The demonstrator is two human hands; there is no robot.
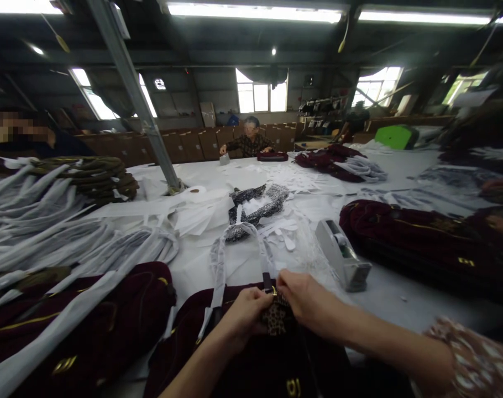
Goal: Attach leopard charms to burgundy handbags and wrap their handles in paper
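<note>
A dark maroon bag [251,359] with a gold emblem lies in front of me. Its handle [224,254], wrapped in whitish film, stands up in a loop. At the right foot of that handle is gold hardware, and a leopard-print piece [277,321] hangs below it. My left hand [247,312] pinches at the top of this piece, thumb and forefinger by the gold part. Close on the other side, my right hand [303,298] has its fingers curled shut at the same spot; whatever it grips is hidden.
Another maroon bag [110,331] lies at left, beside wrapped handles [122,249]. A grey tape dispenser [342,257] stands right, near a further maroon bag [401,237]. Black-and-white patterned material [272,199] and paper scraps lie ahead. A metal post [139,94] rises from the table; a person [249,142] sits opposite.
</note>
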